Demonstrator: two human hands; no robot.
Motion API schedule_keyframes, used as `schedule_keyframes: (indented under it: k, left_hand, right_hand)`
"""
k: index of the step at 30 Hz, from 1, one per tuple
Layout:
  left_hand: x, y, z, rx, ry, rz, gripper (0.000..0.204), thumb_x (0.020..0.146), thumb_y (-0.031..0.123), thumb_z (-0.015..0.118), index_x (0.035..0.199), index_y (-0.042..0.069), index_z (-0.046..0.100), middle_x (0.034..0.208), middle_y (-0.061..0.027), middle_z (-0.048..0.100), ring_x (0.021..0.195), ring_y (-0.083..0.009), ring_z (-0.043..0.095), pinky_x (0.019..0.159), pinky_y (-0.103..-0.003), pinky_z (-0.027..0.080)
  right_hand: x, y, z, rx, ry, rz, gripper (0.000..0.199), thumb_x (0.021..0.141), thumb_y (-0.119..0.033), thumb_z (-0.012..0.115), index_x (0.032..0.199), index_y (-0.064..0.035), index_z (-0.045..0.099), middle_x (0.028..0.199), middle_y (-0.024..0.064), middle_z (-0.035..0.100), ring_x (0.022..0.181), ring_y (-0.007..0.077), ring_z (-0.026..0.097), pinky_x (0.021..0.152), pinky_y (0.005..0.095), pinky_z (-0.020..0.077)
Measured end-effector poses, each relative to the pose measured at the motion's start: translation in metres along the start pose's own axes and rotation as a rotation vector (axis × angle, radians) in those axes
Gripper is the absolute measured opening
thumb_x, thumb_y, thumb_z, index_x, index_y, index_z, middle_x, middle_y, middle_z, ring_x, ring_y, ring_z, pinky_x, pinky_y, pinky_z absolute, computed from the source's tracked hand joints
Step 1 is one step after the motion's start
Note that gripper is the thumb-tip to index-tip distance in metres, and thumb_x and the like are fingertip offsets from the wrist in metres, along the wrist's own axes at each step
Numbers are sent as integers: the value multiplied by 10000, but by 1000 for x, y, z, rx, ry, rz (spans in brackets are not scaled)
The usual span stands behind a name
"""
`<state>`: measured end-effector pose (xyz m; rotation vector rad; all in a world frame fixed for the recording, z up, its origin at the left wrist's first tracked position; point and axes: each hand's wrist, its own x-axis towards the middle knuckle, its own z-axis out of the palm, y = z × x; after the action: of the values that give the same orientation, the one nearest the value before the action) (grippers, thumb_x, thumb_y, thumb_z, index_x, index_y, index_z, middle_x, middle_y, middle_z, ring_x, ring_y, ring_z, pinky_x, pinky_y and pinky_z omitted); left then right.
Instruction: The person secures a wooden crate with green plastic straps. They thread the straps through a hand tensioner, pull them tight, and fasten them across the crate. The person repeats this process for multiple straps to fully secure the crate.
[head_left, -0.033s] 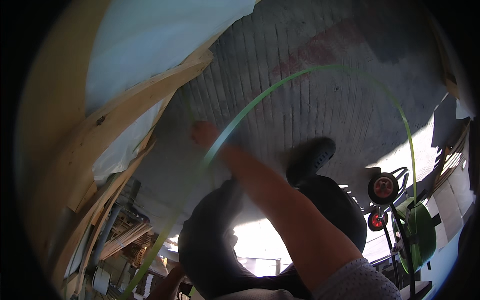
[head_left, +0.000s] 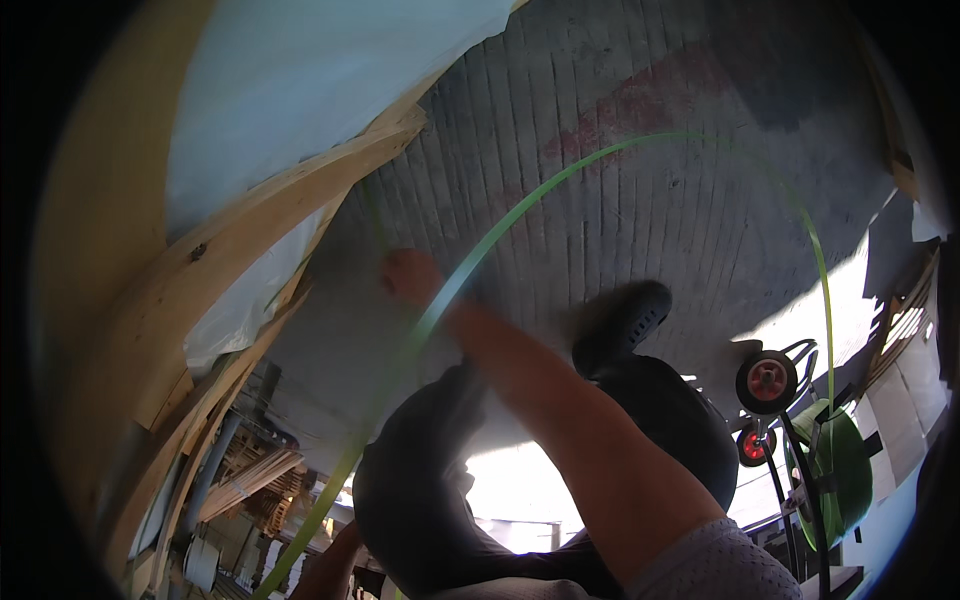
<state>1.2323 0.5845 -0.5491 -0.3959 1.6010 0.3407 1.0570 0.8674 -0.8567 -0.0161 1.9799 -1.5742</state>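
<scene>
My right hand [head_left: 410,277] reaches low over the floor, closed, beside the wooden crate side at the left. A faint stretch of green strapping band [head_left: 376,215] runs up from my fingers, and the hand seems wrapped round it. A longer run of the green band [head_left: 520,207] arches across my right forearm, from the lower left over to a green reel [head_left: 842,470] at the right. Of my left arm only the forearm [head_left: 335,562] shows at the lower edge; my left hand is hidden.
A timber crate or pallet load [head_left: 290,200] wrapped in pale plastic film [head_left: 320,80] stands close at the left. The reel sits on a wheeled cart [head_left: 768,382] at the right. My dark shoe [head_left: 640,312] rests on the grooved concrete floor [head_left: 560,80]. Wood pieces [head_left: 250,483] lie lower left.
My right hand is slightly lower, and the green band's arc has shifted a little to the right and downward. Otherwise the scene is the same.
</scene>
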Motion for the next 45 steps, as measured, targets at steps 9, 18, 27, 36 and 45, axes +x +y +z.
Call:
schedule_keyframes:
  k: [9,18,27,36,45]
  left_hand:
    - [278,213,-106,-709,534,559,464,995,415,482,1169,1,597,997,-106,647,857,-217,624,767,-360,494]
    - [328,284,-112,-1114,422,502,256,1000,265,487,1051,31,578,652,-15,429,590,-174,479,529,-326,402]
    - [417,274,-149,-71,1242,527,379,944,242,539,1222,-11,580,1176,-240,614,1082,-417,574,917,-466,464]
    - [465,287,-180,355,1569,566,381,960,274,510,1222,10,590,1166,-205,630,1152,-391,543,1016,-470,387]
    - [442,320,-186,277,1473,638,401,946,264,526,1246,2,567,1208,-216,601,1172,-404,523,1025,-480,378]
  right_hand:
    - [28,38,7,770,-178,-97,297,893,-296,572,1000,-42,684,890,69,706,774,184,687,602,344,537]
    - [56,82,-141,55,-650,39,257,869,-248,606,985,-36,694,806,106,699,688,168,677,624,392,554]
    - [90,57,-229,-408,486,17,265,887,-199,559,1073,-40,663,1039,103,689,976,289,642,832,377,521]
    - [118,36,-251,-487,443,-182,524,976,-357,386,1432,-99,399,1473,94,419,1348,232,396,1091,340,365]
    - [154,46,-225,643,181,-307,534,1018,-411,272,1476,-141,319,1500,72,384,1345,235,395,1124,376,344]
